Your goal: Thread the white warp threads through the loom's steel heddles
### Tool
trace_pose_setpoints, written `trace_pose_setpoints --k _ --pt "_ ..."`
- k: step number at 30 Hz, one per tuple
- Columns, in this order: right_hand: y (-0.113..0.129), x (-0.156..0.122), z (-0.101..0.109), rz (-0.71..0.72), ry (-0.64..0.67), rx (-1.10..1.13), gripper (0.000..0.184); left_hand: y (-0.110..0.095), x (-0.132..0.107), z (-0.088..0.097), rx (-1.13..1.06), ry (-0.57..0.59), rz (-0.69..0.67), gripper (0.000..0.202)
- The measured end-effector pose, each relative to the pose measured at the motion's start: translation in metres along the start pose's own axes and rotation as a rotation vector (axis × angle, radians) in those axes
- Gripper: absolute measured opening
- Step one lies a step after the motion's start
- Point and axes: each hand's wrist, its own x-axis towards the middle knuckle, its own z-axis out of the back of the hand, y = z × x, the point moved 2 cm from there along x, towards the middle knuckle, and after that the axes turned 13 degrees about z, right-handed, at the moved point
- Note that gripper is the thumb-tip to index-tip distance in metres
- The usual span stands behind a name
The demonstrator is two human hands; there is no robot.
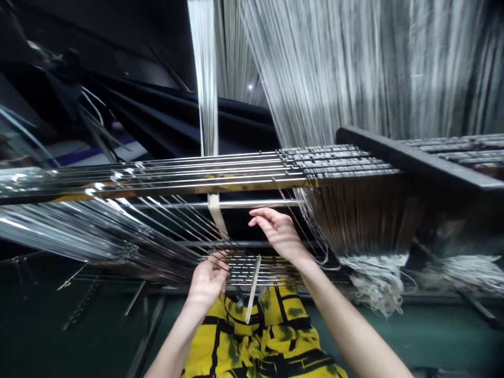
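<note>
My left hand (210, 274) is closed at the lower rods (242, 270), its fingertips pressed together beside thin dark strips. What it pinches, if anything, is hidden. Higher up and to the right, my right hand (279, 233) has its thumb and forefinger drawn together, just below a shiny horizontal bar (260, 203). Anything between those fingers is too fine to make out. A flat band of pale threads (208, 79) hangs between the upper rails and reaches down near my left hand. Slim metal strips (157, 231) fan out on the left. A pale flat stick (253, 289) leans across the lower rods.
Several long metal rails (177, 176) run across the view. A dense sheet of grey threads (334, 68) hangs at upper right, behind a dark crossbar (417, 157). Bunched thread ends (378, 281) dangle at lower right. Dark cloth (157, 110) lies behind the rails.
</note>
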Motion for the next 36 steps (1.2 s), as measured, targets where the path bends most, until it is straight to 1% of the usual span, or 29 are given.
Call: trace_pose_setpoints --k 2,5,8,10,11,13,16,19,22,24,28,30,33,36 --pt "-0.005 -0.004 0.001 -0.007 0.02 -0.004 0.019 -0.005 0.001 -0.01 -0.094 0.017 0.018 0.028" --pt "-0.009 -0.011 -0.001 -0.008 0.076 0.021 0.019 -0.016 0.003 -0.027 -0.137 0.045 -0.005 0.014" --pt "-0.013 -0.015 0.004 -0.024 0.052 0.031 0.019 -0.02 0.003 -0.037 -0.094 0.159 -0.001 0.018" --pt "-0.017 -0.017 0.011 -0.036 0.036 0.006 0.019 -0.017 0.004 -0.035 -0.027 0.207 0.013 0.02" --pt "-0.02 -0.019 0.015 -0.047 0.03 -0.009 0.019 -0.015 0.005 -0.032 0.004 0.207 0.019 0.02" --pt "-0.027 -0.023 0.023 -0.073 0.028 -0.038 0.018 -0.011 0.005 -0.024 0.036 0.169 0.025 0.019" --pt "-0.042 -0.033 0.034 -0.13 0.016 -0.045 0.017 -0.01 0.002 -0.016 0.041 0.115 0.046 0.02" --pt "-0.057 -0.042 0.04 -0.182 -0.021 -0.004 0.021 -0.017 -0.003 -0.019 0.003 0.081 0.059 0.02" --pt "-0.066 -0.047 0.043 -0.195 -0.036 0.004 0.024 -0.022 -0.003 -0.031 -0.027 0.1 0.051 0.021" --pt "-0.068 -0.048 0.043 -0.205 -0.023 0.004 0.024 -0.021 -0.001 -0.034 -0.022 0.1 0.047 0.016" --pt "-0.071 -0.05 0.046 -0.214 -0.033 0.02 0.024 -0.014 0.004 -0.026 -0.012 0.057 0.016 0.01" --pt "-0.07 -0.049 0.046 -0.207 -0.048 0.016 0.024 -0.013 0.005 -0.024 -0.011 0.066 0.009 0.014" --pt "-0.063 -0.046 0.041 -0.211 -0.027 0.0 0.021 -0.015 0.003 -0.03 -0.032 0.098 -0.003 0.019" --pt "-0.055 -0.042 0.039 -0.225 0.004 -0.005 0.02 -0.018 0.002 -0.036 -0.036 0.075 -0.049 0.011"
